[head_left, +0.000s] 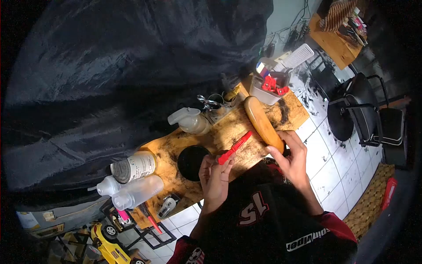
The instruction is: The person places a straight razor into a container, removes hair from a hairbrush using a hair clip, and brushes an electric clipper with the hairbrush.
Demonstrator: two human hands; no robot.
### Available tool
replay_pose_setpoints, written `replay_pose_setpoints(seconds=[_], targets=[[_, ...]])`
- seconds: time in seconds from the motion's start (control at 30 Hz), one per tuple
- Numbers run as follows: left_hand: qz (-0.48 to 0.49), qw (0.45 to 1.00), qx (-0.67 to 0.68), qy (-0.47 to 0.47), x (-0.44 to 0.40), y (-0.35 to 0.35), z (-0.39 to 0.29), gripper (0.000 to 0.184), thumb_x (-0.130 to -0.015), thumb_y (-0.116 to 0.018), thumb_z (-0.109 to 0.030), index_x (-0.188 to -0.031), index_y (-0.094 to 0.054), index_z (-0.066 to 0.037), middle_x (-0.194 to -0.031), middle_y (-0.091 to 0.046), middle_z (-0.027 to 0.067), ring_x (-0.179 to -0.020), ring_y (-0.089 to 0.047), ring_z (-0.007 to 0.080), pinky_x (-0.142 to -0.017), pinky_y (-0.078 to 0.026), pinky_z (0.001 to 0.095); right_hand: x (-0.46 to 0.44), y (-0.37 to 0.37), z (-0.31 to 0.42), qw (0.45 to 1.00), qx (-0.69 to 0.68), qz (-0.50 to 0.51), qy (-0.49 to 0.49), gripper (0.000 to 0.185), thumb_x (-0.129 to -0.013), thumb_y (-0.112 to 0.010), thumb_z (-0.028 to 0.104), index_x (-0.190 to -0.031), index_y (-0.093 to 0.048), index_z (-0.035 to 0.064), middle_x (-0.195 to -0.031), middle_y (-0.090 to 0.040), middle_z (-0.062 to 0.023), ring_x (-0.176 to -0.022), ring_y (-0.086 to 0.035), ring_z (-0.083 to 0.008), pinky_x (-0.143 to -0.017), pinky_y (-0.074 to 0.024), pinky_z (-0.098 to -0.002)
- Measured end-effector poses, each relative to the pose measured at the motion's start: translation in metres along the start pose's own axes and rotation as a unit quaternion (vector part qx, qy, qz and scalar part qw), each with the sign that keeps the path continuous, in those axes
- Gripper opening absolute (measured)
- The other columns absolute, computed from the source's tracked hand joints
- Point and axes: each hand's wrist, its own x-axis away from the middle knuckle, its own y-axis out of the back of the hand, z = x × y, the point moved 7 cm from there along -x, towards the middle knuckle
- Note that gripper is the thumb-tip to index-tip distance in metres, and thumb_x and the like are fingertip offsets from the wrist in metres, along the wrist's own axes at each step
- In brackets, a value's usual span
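Observation:
My left hand [214, 182] is closed on a slim red tool [235, 147] that looks like a folded straight razor, its far end pointing up and to the right. My right hand [292, 158] grips the near end of a long, curved wooden brush [260, 119], thumb on one side and fingers around the other. The brush's smooth wooden back faces me, and I cannot see any bristles. Both things are over the wooden table [220, 134], which is strewn with dark hair clippings. A black round disc [192, 160] lies beside my left hand.
A grey tub [266, 94] holds red clips and a white comb [299, 57]. Scissors [206, 103] and a spray bottle [191, 121] stand along the table's back. Leftward are a can [134, 166], clear bottles [138, 192] and a hair clipper [168, 206]. A chair [365, 103] stands right.

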Motion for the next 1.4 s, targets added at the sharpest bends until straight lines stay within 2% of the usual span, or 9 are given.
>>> replay_pose_setpoints(seconds=[0.27, 0.33, 0.37, 0.63, 0.7, 1.07, 1.13, 1.33, 1.4], targets=[[0.065, 0.997, 0.039, -0.011, 0.000, 0.001, 0.008, 0.004, -0.094, -0.049, -0.006, -0.097, -0.051, -0.005, -0.110, -0.060, 0.0097, -0.106, -0.058, 0.0195, -0.094, -0.045, 0.0378, 0.019, -0.029, 0.036, 0.976, -0.135, 0.150, 0.084, 0.047, -0.068, -0.082, 0.025, -0.100, -0.063, -0.0031, -0.092, -0.059, -0.0137, -0.083, -0.060, -0.0248, -0.072, -0.0486, -0.0315], [0.174, 0.969, 0.174, -0.006, -0.007, -0.019, 0.000, 0.004, -0.093, -0.049, -0.006, -0.098, -0.049, -0.006, -0.111, -0.060, 0.0104, -0.106, -0.058, 0.0204, -0.095, -0.044, 0.0389, 0.017, -0.027, 0.025, 0.985, -0.105, 0.118, 0.071, 0.047, -0.068, -0.082, 0.024, -0.101, -0.063, -0.0033, -0.093, -0.059, -0.0138, -0.083, -0.060, -0.0248, -0.073, -0.0485, -0.0318], [0.032, 0.998, 0.059, -0.012, 0.001, -0.009, 0.002, 0.003, -0.093, -0.050, -0.006, -0.096, -0.049, -0.007, -0.108, -0.061, 0.0111, -0.105, -0.059, 0.0235, -0.096, -0.043, 0.0405, 0.015, -0.024, 0.017, 0.988, -0.096, 0.101, 0.063, 0.048, -0.068, -0.082, 0.023, -0.103, -0.063, -0.0034, -0.094, -0.059, -0.0134, -0.083, -0.060, -0.0247, -0.073, -0.0481, -0.0318], [0.064, 0.995, 0.073, -0.013, 0.003, -0.005, 0.002, 0.003, -0.093, -0.051, -0.006, -0.094, -0.049, -0.007, -0.105, -0.062, 0.0123, -0.104, -0.060, 0.0280, -0.095, -0.043, 0.0420, 0.001, 0.010, -0.012, 0.999, -0.033, -0.031, -0.006, 0.037, -0.076, -0.075, 0.014, -0.103, -0.060, -0.0065, -0.093, -0.060, -0.0106, -0.082, -0.057, -0.0172, -0.074, -0.0457, -0.0277], [0.067, 0.995, 0.066, -0.013, 0.003, -0.009, 0.002, 0.003, -0.093, -0.052, -0.007, -0.094, -0.049, -0.007, -0.104, -0.062, 0.0123, -0.103, -0.060, 0.0278, -0.094, -0.044, 0.0418, 0.011, -0.006, -0.030, 0.947, -0.261, 0.018, -0.186, 0.038, -0.080, -0.072, 0.013, -0.109, -0.055, -0.0038, -0.094, -0.060, -0.0048, -0.082, -0.056, -0.0122, -0.074, -0.0457, -0.0263], [0.260, 0.945, 0.093, 0.177, 0.012, -0.018, 0.023, 0.020, -0.095, -0.047, -0.015, -0.107, -0.050, 0.001, -0.103, -0.060, 0.0184, -0.088, -0.063, 0.0270, -0.078, -0.049, 0.0348, 0.007, -0.032, -0.006, 0.908, -0.389, 0.132, -0.084, 0.032, -0.080, -0.069, -0.001, -0.105, -0.051, -0.0008, -0.091, -0.061, -0.0033, -0.085, -0.057, -0.0070, -0.076, -0.0454, -0.0231], [0.305, 0.942, -0.052, 0.131, 0.014, -0.014, 0.028, 0.021, -0.091, -0.054, -0.011, -0.109, -0.048, -0.001, -0.107, -0.057, 0.0192, -0.086, -0.059, 0.0226, -0.076, -0.047, 0.0345, 0.010, -0.036, -0.007, 0.905, -0.391, 0.145, -0.081, 0.032, -0.080, -0.070, 0.001, -0.106, -0.051, -0.0007, -0.091, -0.061, -0.0029, -0.084, -0.056, -0.0069, -0.075, -0.0450, -0.0229], [0.203, 0.957, -0.034, 0.204, 0.007, -0.025, 0.028, 0.022, -0.088, -0.058, -0.003, -0.109, -0.053, -0.004, -0.101, -0.062, 0.0094, -0.086, -0.062, 0.0153, -0.075, -0.052, 0.0292, 0.010, -0.035, -0.012, 0.959, -0.254, 0.102, -0.078, 0.040, -0.076, -0.076, 0.016, -0.106, -0.056, -0.0017, -0.099, -0.058, -0.0112, -0.091, -0.056, -0.0138, -0.081, -0.0442, -0.0285], [0.169, 0.962, -0.029, 0.213, 0.005, -0.019, 0.029, 0.025, -0.088, -0.059, -0.002, -0.112, -0.053, -0.004, -0.101, -0.062, 0.0083, -0.088, -0.062, 0.0150, -0.077, -0.052, 0.0289, 0.010, -0.022, 0.005, 0.977, -0.178, 0.071, 0.093, 0.050, -0.072, -0.079, 0.023, -0.109, -0.057, -0.0024, -0.112, -0.052, -0.0185, -0.101, -0.055, -0.0243, -0.090, -0.0414, -0.0340]])
